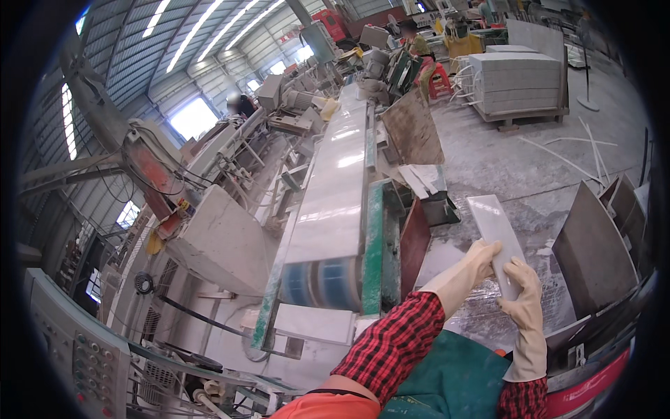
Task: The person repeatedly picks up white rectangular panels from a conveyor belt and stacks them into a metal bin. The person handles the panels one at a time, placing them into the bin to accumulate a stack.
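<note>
A long, narrow white stone slab (pixel 494 222) is held up in front of me, to the right of the conveyor. My left hand (pixel 481 260), in a cream rubber glove, grips its left edge. On the slab's near right end, my right hand (pixel 522 288), gloved the same way, is closed with the thumb over the face. The slab is tilted, its far end pointing away from me. To the left runs the conveyor belt (pixel 328 188), wet and shiny, with a blue-banded roller (pixel 321 285) at its near end.
A control panel with buttons (pixel 87 356) stands at the lower left. Dark upright slabs (pixel 593 237) lean at the right. Stacked white blocks (pixel 520 84) sit on a pallet at the back right. White strips (pixel 422 180) lie beside the belt. A person (pixel 419 52) is farther back.
</note>
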`<act>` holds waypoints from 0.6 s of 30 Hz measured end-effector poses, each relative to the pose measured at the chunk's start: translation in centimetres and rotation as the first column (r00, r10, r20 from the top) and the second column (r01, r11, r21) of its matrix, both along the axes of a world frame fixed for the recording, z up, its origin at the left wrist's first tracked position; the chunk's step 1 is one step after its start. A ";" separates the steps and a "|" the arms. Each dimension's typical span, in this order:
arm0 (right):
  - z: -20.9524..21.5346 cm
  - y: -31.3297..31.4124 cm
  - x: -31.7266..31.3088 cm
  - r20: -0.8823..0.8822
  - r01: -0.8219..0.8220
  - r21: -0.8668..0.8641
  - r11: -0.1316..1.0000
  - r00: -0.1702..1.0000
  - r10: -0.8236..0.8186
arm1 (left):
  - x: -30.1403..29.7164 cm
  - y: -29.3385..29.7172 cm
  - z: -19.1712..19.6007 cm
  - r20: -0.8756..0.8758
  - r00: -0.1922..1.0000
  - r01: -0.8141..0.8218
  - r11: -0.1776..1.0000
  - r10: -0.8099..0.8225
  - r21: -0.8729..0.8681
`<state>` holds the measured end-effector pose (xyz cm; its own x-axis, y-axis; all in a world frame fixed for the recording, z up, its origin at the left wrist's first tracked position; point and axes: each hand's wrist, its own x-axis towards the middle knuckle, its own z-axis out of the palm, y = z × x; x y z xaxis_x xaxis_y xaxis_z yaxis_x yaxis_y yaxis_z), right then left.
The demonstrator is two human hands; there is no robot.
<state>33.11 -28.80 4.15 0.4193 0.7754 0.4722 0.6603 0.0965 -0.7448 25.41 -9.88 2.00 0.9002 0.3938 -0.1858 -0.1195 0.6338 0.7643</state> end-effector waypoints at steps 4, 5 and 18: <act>0.5 0.5 0.5 0.092 -0.038 0.000 0.999 0.995 0.038 | -2.4 -1.1 2.5 0.029 0.997 -0.066 0.996 0.068 -0.060; 0.4 0.7 0.5 0.094 -0.055 -0.009 0.998 0.994 0.056 | -2.7 -1.2 2.4 0.016 0.994 -0.112 0.993 0.112 -0.044; -0.2 0.7 0.7 -0.477 0.034 0.030 0.999 0.879 -0.015 | -28.0 8.7 3.8 0.103 0.681 -0.702 0.686 0.725 -0.191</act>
<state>33.83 -28.09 3.94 0.6197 0.7479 0.2382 0.2288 0.1181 -0.9663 -2.57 -1.21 5.81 0.3754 0.9123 -0.1636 -0.6858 0.3922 0.6131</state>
